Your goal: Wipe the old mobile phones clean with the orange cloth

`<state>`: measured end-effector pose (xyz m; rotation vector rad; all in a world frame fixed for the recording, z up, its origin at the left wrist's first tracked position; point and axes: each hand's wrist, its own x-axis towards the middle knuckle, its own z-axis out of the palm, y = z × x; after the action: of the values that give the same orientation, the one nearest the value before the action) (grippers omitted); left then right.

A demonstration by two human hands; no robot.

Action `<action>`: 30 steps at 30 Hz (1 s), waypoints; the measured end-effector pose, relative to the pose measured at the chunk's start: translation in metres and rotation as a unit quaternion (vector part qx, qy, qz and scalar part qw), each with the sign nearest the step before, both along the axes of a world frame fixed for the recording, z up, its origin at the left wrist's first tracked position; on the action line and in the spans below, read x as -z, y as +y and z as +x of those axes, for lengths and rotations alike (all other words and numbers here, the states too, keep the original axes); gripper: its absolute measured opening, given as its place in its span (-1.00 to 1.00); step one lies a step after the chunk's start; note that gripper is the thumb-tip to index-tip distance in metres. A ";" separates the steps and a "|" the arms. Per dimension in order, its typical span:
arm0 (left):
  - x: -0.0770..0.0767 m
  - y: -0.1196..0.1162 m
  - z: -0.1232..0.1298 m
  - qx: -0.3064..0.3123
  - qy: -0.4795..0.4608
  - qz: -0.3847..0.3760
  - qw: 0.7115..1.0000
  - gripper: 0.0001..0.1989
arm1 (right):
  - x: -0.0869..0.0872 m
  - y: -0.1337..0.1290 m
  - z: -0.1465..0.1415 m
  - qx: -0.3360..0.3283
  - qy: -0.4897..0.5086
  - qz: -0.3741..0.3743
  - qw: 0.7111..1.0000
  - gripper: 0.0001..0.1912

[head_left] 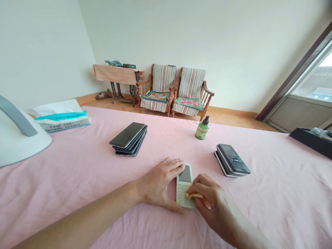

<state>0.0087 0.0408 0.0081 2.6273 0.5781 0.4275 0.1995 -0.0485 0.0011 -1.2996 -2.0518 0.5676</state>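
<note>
A white keypad phone (184, 174) lies face up on the pink cloth between my hands. My left hand (162, 181) is spread along its left side, fingers at the upper left edge and thumb by the lower left corner. Pinched in my right hand (210, 193) is a small yellowish cloth (193, 195), pressed on the phone's keypad. Part of the keypad and the lower right corner are hidden by that hand. Beyond my left hand is a stack of dark smartphones (128, 136). To the right sits a stack of keypad phones (233, 160).
A green spray bottle (202, 128) stands upright behind the phones. At the left are a tissue pack (63, 117) and a white appliance with a grey handle (23, 138). A black box (312, 141) lies at the right edge. Two wooden chairs (166, 93) stand beyond the bed-like surface.
</note>
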 end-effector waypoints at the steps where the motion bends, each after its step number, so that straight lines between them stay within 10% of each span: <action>1: 0.000 0.000 0.000 0.001 -0.001 -0.001 1.000 -0.01 | 0.001 0.000 0.000 0.002 0.003 -0.001 1.000 -0.63; 30: 0.003 0.000 -0.001 -0.003 -0.016 -0.005 1.000 0.02 | -0.007 -0.002 -0.010 -0.045 0.016 0.014 0.999 -0.63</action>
<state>0.0079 0.0412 0.0054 2.6048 0.5775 0.4651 0.1899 -0.0506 0.0080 -1.1800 -2.0931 0.5920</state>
